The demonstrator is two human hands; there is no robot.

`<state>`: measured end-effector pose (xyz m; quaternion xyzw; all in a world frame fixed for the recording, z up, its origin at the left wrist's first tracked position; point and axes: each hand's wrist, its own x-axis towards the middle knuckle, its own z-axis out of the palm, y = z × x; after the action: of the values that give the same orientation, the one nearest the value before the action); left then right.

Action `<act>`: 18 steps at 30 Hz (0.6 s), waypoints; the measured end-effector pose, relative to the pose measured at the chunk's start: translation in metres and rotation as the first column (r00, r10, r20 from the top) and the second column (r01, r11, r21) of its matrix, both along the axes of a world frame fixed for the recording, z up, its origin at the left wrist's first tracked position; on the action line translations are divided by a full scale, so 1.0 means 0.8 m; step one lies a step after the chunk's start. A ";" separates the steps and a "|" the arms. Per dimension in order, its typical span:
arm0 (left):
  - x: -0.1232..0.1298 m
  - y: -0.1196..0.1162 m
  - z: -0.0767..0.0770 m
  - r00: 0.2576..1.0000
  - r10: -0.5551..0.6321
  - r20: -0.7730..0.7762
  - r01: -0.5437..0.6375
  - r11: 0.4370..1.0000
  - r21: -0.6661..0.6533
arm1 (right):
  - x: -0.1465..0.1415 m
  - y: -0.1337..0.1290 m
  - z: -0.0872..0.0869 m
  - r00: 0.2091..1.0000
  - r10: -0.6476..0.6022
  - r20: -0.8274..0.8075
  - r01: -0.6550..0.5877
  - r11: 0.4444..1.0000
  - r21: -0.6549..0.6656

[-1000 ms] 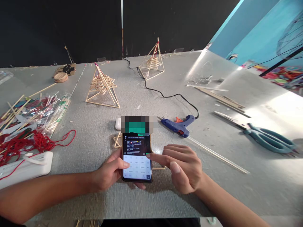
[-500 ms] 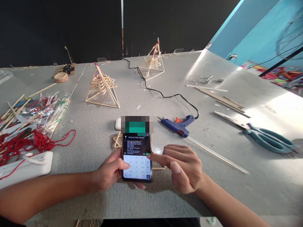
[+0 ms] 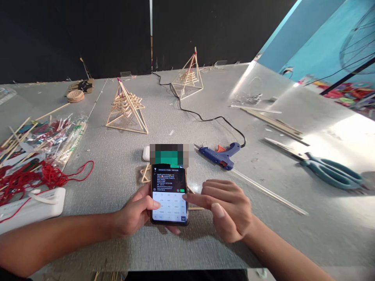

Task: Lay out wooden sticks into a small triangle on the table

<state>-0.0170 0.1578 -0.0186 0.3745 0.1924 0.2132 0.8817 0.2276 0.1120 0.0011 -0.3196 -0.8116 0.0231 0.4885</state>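
Note:
My left hand (image 3: 136,212) is closed around a smartphone (image 3: 169,207), thumb over the lower left of its lit screen and fingers underneath. A keypad and lines of text show on the display; its upper part is blurred out. My right hand (image 3: 227,210) holds nothing. Its index finger stretches to the right side of the screen, thumb apart, the other fingers bent. Partly hidden behind the phone lies a small frame of wooden sticks (image 3: 144,173). A white case (image 3: 146,153) sits by the phone's upper left.
Two stick pyramids (image 3: 127,107) (image 3: 189,78) stand farther back. A blue glue gun (image 3: 221,156) with a black cord (image 3: 202,116) and teal-handled scissors (image 3: 331,169) lie right. Red yarn (image 3: 49,175), bagged materials (image 3: 58,134) and a white power strip (image 3: 54,203) crowd the left.
My right index fingertip has shifted slightly down from the green button on the screen, uncovering it. The left hand and phone have hardly moved.

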 end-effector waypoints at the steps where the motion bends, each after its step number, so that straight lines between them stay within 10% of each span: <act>1: 0.000 0.000 0.000 1.000 0.000 -0.003 0.000 1.000 -0.001 | 0.000 0.000 0.000 1.000 0.000 -0.001 0.000 1.000 0.003; 18: -0.003 -0.002 -0.004 1.000 0.008 -0.001 -0.008 0.999 -0.040 | 0.001 0.000 -0.004 0.999 -0.036 0.002 0.036 0.999 -0.020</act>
<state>-0.0191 0.1562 -0.0219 0.3559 0.1986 0.2126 0.8881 0.2287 0.1118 -0.0022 -0.3391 -0.8058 0.0220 0.4850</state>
